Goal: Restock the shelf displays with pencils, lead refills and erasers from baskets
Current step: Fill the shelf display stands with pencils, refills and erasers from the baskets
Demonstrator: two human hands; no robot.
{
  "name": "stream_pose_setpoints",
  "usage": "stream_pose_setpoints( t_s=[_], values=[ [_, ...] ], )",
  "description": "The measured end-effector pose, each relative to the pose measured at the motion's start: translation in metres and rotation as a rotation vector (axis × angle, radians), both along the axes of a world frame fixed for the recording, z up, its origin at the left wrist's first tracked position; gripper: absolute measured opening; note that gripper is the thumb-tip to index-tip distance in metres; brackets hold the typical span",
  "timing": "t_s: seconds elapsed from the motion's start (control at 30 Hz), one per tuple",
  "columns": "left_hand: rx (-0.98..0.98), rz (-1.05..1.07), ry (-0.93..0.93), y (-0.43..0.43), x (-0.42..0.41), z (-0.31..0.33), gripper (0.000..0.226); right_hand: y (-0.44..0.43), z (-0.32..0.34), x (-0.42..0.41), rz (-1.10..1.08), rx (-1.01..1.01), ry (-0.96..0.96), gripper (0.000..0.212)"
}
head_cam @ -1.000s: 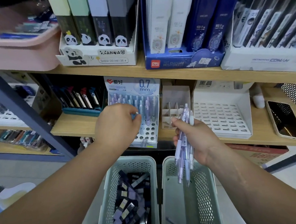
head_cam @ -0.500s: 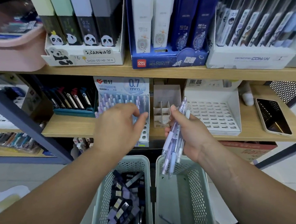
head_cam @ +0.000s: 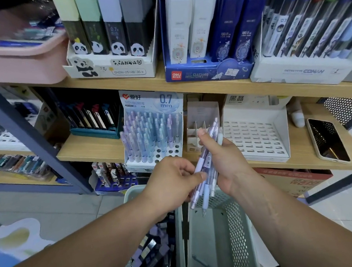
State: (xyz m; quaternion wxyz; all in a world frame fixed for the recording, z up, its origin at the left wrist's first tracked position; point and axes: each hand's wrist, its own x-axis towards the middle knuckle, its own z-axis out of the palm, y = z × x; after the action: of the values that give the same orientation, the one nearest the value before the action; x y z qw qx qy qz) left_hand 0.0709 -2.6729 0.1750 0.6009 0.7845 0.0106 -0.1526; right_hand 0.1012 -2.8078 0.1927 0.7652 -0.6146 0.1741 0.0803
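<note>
Two pale wooden shelves carry the stock. On the upper shelf [head_cam: 188,85] a pink tub [head_cam: 22,62], a panda display box [head_cam: 109,69], a blue box [head_cam: 208,72] and a white box [head_cam: 303,72] stand side by side. The lower shelf [head_cam: 89,151] holds, from left to right, a teal tray [head_cam: 94,134] of dark packs, a 0.7 mm pencil stand [head_cam: 153,155], a small divider box [head_cam: 194,140], a white perforated stand [head_cam: 256,140] and a phone [head_cam: 328,140] lying flat near the front edge.
</note>
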Motion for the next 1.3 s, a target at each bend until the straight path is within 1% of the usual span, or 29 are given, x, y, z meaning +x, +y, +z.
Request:
stream_pose_setpoints(
  t_s=[0.13,0.27,0.4,0.5,0.6,0.67,0.77,0.83,0.87,0.93,1.0,1.03,1.1,1.23,1.3],
  values=[
    [-0.067,0.044,0.029,0.001,0.002,-0.001,0.023,0.001,0.003,0.001,-0.011,0.028,0.003,0.02],
    [-0.09,0.076,0.072,0.004,0.004,0.0,0.013,0.0,-0.001,0.005,-0.033,-0.021,0.014,0.026],
    [-0.092,0.144,0.077,0.012,0.012,0.001,0.004,-0.006,-0.003,0.009,-0.022,0.009,0.04,0.027],
    [-0.13,0.199,0.062,0.018,0.017,0.004,0.009,-0.013,-0.003,0.012,-0.05,0.03,0.034,0.028],
    [-0.065,0.2,0.017,0.024,0.02,0.004,0.012,-0.02,-0.004,0.016,-0.067,0.049,0.018,0.022],
    [-0.019,0.178,0.007,0.025,0.018,0.003,0.013,-0.021,-0.006,0.016,-0.032,0.042,0.004,0.021],
    [0.031,0.089,-0.003,0.023,0.013,0.002,0.015,-0.018,-0.008,0.014,0.011,0.023,-0.021,0.019],
    [0.043,0.098,-0.052,0.02,0.012,0.004,0.011,-0.015,-0.007,0.012,0.076,-0.019,-0.051,0.017],
    [0.032,0.129,-0.077,0.02,0.012,0.007,0.006,-0.015,-0.007,0.01,0.136,-0.05,-0.067,0.017],
    [-0.035,0.187,-0.108,0.02,0.014,0.011,0.011,-0.012,-0.007,0.007,0.274,-0.104,-0.092,0.017],
    [-0.093,0.174,-0.123,0.02,0.015,0.016,0.013,-0.009,-0.01,0.004,0.374,-0.166,-0.118,0.015],
    [-0.102,0.151,-0.129,0.02,0.014,0.018,0.01,-0.007,-0.011,0.002,0.393,-0.192,-0.126,0.014],
    [-0.099,0.131,-0.14,0.019,0.013,0.019,0.004,-0.004,-0.015,0.001,0.389,-0.217,-0.125,0.02],
    [-0.068,0.156,-0.147,0.021,0.016,0.015,0.007,-0.002,-0.019,0.002,0.393,-0.22,-0.125,0.018],
    [-0.015,0.186,-0.18,0.024,0.02,0.015,0.01,-0.001,-0.019,0.003,0.381,-0.208,-0.114,0.019]
  ],
)
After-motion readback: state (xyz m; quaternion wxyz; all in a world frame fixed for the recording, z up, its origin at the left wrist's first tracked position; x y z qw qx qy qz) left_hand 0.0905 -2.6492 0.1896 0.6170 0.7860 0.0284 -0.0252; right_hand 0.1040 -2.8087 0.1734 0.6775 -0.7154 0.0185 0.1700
